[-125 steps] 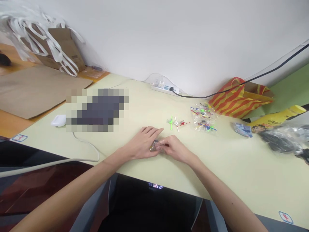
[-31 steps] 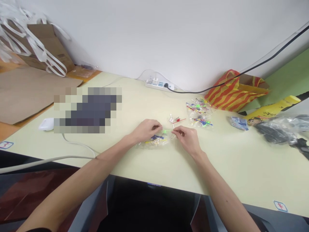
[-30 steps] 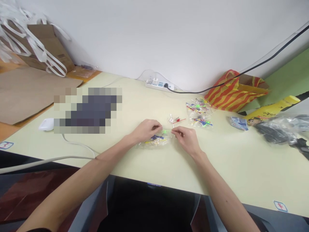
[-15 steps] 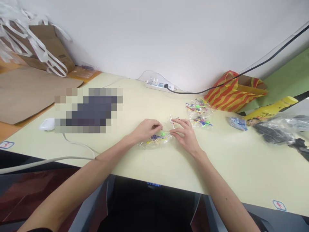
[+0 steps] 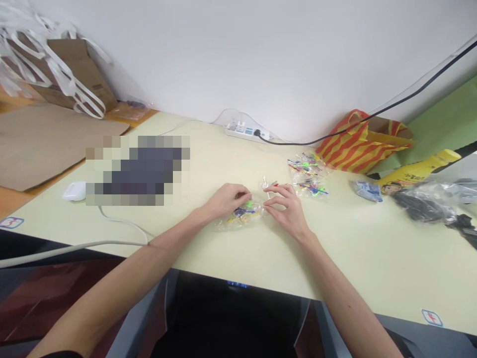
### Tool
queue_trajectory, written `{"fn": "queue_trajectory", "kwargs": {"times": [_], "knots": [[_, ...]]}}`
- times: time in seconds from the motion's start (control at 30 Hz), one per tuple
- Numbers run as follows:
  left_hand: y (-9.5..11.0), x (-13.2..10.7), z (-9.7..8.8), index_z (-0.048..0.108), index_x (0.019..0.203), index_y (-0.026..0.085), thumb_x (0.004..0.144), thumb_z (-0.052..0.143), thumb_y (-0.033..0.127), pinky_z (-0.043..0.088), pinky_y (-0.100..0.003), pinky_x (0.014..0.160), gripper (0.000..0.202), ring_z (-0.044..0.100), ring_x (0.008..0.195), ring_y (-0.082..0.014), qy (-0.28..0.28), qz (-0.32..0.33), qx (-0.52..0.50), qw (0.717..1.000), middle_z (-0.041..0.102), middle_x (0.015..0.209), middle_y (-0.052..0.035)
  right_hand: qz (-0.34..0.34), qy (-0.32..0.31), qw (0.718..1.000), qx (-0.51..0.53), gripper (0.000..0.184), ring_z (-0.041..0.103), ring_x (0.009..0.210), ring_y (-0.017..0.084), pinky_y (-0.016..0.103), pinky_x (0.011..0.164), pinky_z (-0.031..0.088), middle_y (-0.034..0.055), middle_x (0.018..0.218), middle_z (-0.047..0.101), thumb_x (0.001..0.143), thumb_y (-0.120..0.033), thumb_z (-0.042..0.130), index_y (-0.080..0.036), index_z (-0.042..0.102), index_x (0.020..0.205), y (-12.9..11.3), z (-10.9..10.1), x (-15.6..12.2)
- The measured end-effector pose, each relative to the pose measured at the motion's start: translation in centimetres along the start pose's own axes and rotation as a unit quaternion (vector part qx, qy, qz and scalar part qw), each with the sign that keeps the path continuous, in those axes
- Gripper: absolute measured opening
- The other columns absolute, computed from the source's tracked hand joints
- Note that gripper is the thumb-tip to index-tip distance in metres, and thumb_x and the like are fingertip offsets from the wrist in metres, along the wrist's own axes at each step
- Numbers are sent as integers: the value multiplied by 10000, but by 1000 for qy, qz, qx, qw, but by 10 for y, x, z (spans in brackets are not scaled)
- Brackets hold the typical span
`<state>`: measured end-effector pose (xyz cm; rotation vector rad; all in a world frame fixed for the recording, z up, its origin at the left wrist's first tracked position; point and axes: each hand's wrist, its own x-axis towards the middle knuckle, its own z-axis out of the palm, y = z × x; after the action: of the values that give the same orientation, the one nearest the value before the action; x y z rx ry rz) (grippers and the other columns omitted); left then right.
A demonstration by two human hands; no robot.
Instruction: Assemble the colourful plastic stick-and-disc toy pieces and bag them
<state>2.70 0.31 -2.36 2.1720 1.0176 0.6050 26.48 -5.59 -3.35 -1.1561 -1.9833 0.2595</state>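
Observation:
A small clear plastic bag with coloured plastic picks inside lies on the pale yellow table. My left hand is closed, pinching the bag's upper left edge. My right hand rests at the bag's right end, thumb and forefinger pinched at its mouth, the other fingers spread above. Just beyond my right fingers lie a white loop piece and a red pick, loose on the table.
Filled bags of coloured picks lie at the back right, by a red-and-yellow striped bag. A power strip sits at the wall. A white mouse and cable are left. Black items in plastic lie far right.
The small bag went from a tight bundle between my hands to lying spread out with picks inside. My right hand shifted up toward the loose red pick, fingers spreading.

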Motion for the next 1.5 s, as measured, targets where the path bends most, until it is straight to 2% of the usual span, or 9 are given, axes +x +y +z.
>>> {"fn": "queue_trajectory", "kwargs": {"times": [0.2, 0.33, 0.47, 0.67, 0.83, 1.1, 1.33, 1.43, 1.5], "knots": [[0, 0, -1, 757, 925, 174, 981, 536, 350, 429, -260, 678, 288, 614, 738, -153, 12, 1, -4, 1000, 739, 865, -32, -28, -72, 997, -20, 81, 527, 1209, 319, 557, 1069, 450, 12, 1338, 707, 908, -324, 756, -318, 837, 904, 1, -16, -4], [0, 0, 0, 756, 924, 177, 982, 536, 345, 421, -261, 670, 283, 604, 722, -150, 13, 1, -3, 1000, 733, 850, -26, -21, -97, 994, -38, 135, 514, 1227, 329, 578, 1079, 443, -1, 1404, 668, 929, -320, 727, -339, 840, 1000, 2, -8, -6], [2, 0, 1, 749, 906, 174, 986, 536, 345, 402, -259, 652, 284, 583, 696, -142, 0, 6, -4, 1000, 712, 809, -19, -9, -66, 997, -45, 185, 527, 1190, 318, 577, 1083, 441, 1, 1369, 690, 945, -279, 696, -350, 832, 1048, 3, 9, -2], [4, -1, 3, 733, 882, 176, 1003, 513, 374, 371, -266, 630, 320, 546, 666, -136, -12, 16, -12, 1000, 684, 769, -11, 20, -5, 1000, -10, 118, 561, 1112, 298, 528, 1054, 472, 29, 1241, 748, 915, -317, 739, -315, 839, 853, 1, 23, 5], [6, -1, 3, 700, 819, 172, 1004, 510, 374, 370, -263, 637, 333, 543, 668, -130, -13, 17, -20, 1000, 674, 755, -4, 6, -97, 995, -28, 249, 516, 1200, 303, 535, 1080, 444, 4, 1387, 679, 956, -219, 656, -344, 821, 1096, -1, 24, 4], [6, -2, 5, 761, 908, 188, 1007, 509, 410, 397, -269, 651, 350, 603, 707, -150, -25, 12, -18, 999, 729, 824, -25, 51, -44, 998, -18, 93, 560, 1101, 302, 510, 983, 493, 25, 1215, 760, 895, -313, 764, -306, 833, 834, -1, 32, 2], [5, -2, 3, 767, 914, 178, 988, 538, 378, 408, -261, 643, 312, 605, 696, -149, -11, 9, -11, 1000, 737, 818, -30, 45, -160, 984, 63, 201, 618, 1139, 284, 510, 1048, 480, 36, 1273, 740, 938, -294, 699, -326, 804, 1106, -9, -3, 4], [6, -2, 2, 769, 913, 175, 983, 543, 363, 417, -260, 644, 302, 608, 698, -152, -14, 4, -6, 1000, 740, 824, -33, 82, -97, 986, 104, 158, 664, 1119, 274, 466, 1025, 496, 50, 1166, 773, 943, -366, 694, -297, 807, 1030, -6, -25, 10], [7, -2, 2, 772, 911, 174, 980, 546, 354, 423, -260, 648, 297, 615, 706, -155, -20, 5, -1, 1000, 745, 836, -38, 109, -45, 991, 60, 198, 674, 1054, 278, 464, 988, 489, 58, 1095, 787, 961, -411, 662, -276, 799, 1007, 0, -32, 17]]}}
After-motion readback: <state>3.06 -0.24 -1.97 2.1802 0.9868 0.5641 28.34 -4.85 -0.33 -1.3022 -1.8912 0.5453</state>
